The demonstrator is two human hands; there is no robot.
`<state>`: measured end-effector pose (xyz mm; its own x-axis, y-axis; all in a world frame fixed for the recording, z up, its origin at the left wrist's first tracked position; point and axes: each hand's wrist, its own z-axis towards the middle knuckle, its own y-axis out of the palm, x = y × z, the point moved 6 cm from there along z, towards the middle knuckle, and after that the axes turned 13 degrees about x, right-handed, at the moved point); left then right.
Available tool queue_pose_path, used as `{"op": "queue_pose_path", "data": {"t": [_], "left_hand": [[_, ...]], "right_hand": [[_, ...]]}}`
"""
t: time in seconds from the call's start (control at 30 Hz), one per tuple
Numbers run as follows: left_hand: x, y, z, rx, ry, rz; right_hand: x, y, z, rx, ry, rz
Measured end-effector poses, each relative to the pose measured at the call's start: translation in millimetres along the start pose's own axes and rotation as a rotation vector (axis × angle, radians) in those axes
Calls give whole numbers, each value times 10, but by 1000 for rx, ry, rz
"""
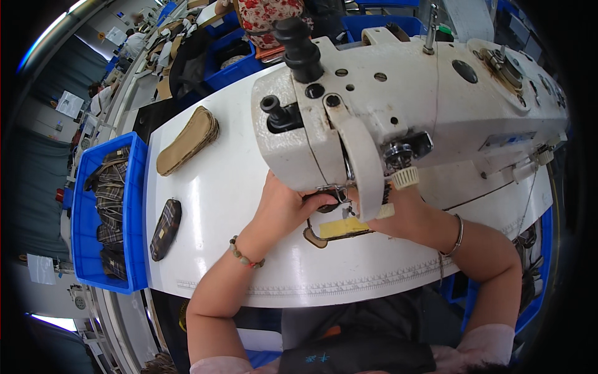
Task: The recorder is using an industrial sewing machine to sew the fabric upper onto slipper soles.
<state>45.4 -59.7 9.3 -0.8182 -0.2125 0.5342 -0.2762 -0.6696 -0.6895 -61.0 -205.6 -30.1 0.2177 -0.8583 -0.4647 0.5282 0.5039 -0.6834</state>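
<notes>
A white sewing machine [289,146] stands over the table, its head above both my hands. Beneath the needle area, my left hand [280,202] pinches a dark fabric piece [326,206] with the thumb on top; the other fingers are partly hidden by the machine head. On the opposite side of the needle, my right hand [398,212] lies low by the machine bed. Its fingertips are mostly hidden behind the white curved arm of the machine. A tan, dark-edged sole piece [316,238] shows just in front of the needle, beside a yellow strip [342,227].
Left on the white table [230,156] lie a stack of tan insoles [190,140] and a dark plaid shoe upper [166,229]. A blue bin [138,249] with several plaid uppers stands at the left edge. More blue bins [252,65] are behind the table.
</notes>
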Motion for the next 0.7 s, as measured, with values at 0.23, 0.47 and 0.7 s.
{"op": "queue_pose_path", "data": {"t": [0.23, 0.47, 0.7], "left_hand": [[-95, 44, -68, -14, -42, -31], [-20, 61, -48, -9, -23, 16], [-1, -20, -19, 63, 28, 36]], "right_hand": [[-127, 65, 4, -89, 138, 166], [-157, 311, -308, 28, -530, -380], [-306, -305, 68, 36, -167, -154]]}}
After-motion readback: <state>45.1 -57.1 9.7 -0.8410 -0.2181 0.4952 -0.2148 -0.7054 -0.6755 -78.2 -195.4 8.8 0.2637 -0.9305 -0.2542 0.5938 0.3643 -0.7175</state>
